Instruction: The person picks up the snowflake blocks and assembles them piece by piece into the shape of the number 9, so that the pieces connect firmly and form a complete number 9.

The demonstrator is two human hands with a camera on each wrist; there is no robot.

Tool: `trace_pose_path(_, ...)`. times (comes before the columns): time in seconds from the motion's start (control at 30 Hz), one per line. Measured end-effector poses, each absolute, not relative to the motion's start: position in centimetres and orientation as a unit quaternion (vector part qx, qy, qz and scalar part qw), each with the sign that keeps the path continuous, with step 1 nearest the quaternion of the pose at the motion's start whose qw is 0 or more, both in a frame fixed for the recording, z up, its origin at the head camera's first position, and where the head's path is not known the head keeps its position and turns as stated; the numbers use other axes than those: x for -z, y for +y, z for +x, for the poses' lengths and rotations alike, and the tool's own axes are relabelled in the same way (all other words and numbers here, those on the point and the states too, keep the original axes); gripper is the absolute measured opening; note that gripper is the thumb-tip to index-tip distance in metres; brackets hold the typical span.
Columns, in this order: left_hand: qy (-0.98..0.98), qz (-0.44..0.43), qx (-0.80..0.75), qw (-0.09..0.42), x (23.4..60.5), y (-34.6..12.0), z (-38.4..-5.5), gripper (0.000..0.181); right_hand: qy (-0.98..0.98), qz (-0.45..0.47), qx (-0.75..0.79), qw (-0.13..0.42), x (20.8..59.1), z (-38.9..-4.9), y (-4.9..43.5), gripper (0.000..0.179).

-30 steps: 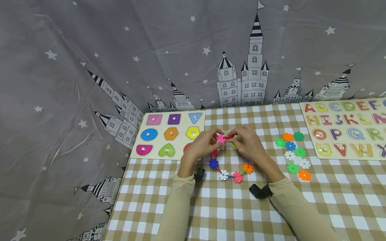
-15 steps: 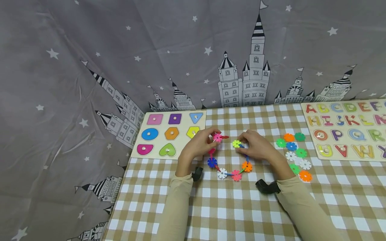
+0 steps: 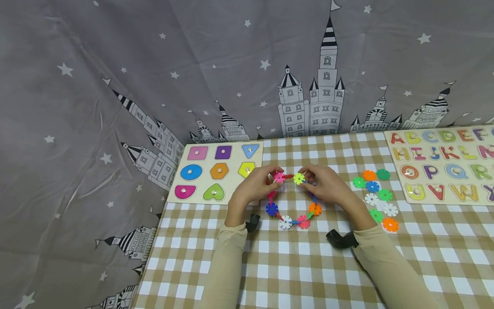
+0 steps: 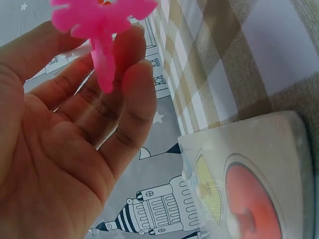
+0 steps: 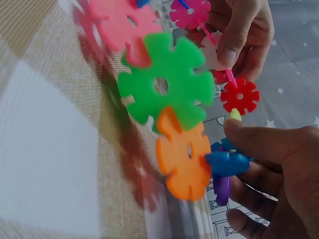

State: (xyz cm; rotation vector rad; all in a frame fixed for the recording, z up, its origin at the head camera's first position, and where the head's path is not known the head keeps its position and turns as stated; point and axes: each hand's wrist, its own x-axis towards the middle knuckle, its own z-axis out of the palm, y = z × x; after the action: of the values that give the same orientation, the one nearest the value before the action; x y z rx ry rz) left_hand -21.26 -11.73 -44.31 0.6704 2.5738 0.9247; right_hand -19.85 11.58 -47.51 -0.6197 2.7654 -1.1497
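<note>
A ring-shaped chain of notched plastic discs lies between my hands on the checked cloth. My left hand (image 3: 252,184) pinches a pink disc (image 3: 278,177) at its upper left. From that one a red disc (image 5: 240,96) sticks out edge-on towards the right. Thumb and fingers of my right hand (image 3: 326,184) hold a yellow disc (image 3: 299,178), whose edge meets the red one; whether they interlock I cannot tell. Lower in the chain are a blue disc (image 3: 272,209), a white disc (image 3: 285,222), a coral disc (image 3: 303,221), a green disc (image 5: 162,82) and an orange disc (image 3: 315,209).
Left of the chain lies a wooden shape puzzle (image 3: 204,182), partly behind my left hand. Several loose discs (image 3: 372,186) are spread to the right, beside an alphabet puzzle board (image 3: 424,174). A grey castle-print curtain (image 3: 231,64) hangs behind the table.
My right hand let go of the red disc, shifted right to take the yellow disc, then brought it left against the red one. My left hand stays on the pink disc.
</note>
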Motion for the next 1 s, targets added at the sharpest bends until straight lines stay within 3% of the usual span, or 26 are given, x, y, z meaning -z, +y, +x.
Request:
trace_pose_path(0.6, 0.899, 0.228, -0.334, 0.168, 44.11, -11.61, -21.11, 0.036, 0.903, -0.207, 0.376, -0.004, 47.51, -19.67, 11.25, 0.030)
trace_pose_path(1.0, 0.904, 0.233, -0.321, 0.161, 44.18, -11.95, -21.28, 0.037, 0.897, -0.196, 0.395, 0.017, 47.06, -19.71, 11.45, 0.030)
